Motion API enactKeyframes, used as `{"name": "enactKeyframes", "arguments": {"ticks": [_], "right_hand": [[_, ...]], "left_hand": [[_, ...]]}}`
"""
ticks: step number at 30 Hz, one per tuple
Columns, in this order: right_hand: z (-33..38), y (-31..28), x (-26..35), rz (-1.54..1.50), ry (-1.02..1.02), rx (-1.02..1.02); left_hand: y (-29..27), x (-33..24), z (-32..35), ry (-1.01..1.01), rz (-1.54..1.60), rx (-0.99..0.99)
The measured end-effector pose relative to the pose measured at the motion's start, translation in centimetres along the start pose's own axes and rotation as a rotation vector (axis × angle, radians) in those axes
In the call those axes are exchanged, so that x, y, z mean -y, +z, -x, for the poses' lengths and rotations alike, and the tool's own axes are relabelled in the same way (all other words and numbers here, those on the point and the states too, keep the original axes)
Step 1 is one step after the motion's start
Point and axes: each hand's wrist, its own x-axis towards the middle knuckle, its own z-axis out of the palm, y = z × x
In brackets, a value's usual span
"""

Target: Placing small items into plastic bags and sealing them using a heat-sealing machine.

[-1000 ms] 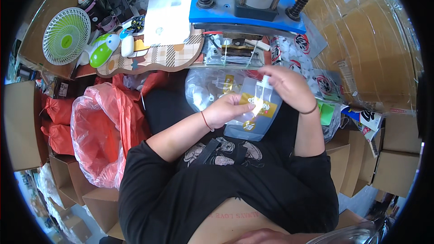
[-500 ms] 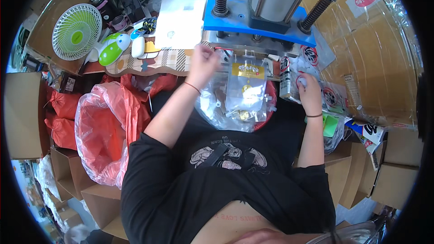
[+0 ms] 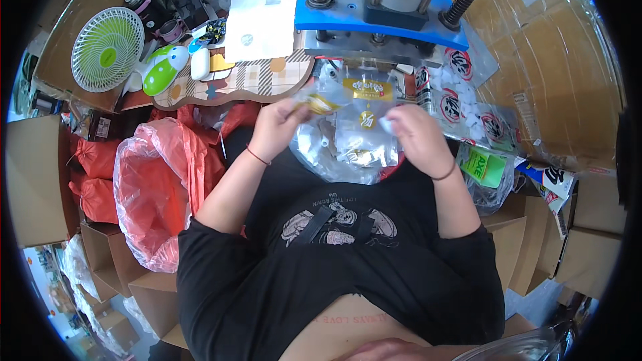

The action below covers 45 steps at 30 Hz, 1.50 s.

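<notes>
Both hands work over the lap, below the blue press (image 3: 374, 10): left hand (image 3: 281, 124) pinches a yellow-labelled packet (image 3: 321, 101), right hand (image 3: 411, 134) pinches the clear pouch (image 3: 364, 124), keeping its mouth accessible.

Bright, even daylight, soft shadows; glare on clear plastic bags (image 3: 361, 140); fisheye bends edges, black rim

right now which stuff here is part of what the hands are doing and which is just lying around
In hand:
left hand holding a small yellow packet
right hand at the clear pouch
press machine

Lying about:
green fan
red plastic bag
cardboard boxes
</notes>
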Motion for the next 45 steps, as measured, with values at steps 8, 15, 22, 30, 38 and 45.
{"name": "enactKeyframes", "arguments": {"ticks": [8, 15, 22, 30, 38, 45], "right_hand": [[-4.1, -0.6, 2.7, -0.247, -0.075, -0.05], [-2.6, -2.8, -0.7, -0.159, -0.083, 0.342], [-0.3, -3.3, -10.1, 0.48, 0.143, 0.013], [-0.1, -1.9, -11.2, 0.325, 0.205, -0.165], [-0.4, -2.3, -12.6, 0.428, 0.115, 0.079], [2.1, -4.2, -7.1, 0.083, 0.209, -0.13]], "left_hand": [[6.5, -4.9, 2.0, -0.041, -0.231, 0.348], [10.1, -2.9, 2.9, -0.296, 0.369, 0.609], [9.2, -2.7, -1.8, -0.405, 0.492, 0.451], [6.6, -2.0, -6.0, -0.318, 0.17, -0.047], [-5.7, -0.8, -8.1, 0.39, -1.573, -0.22], [-2.2, 0.2, -0.6, 0.007, -0.238, -0.036]]}}
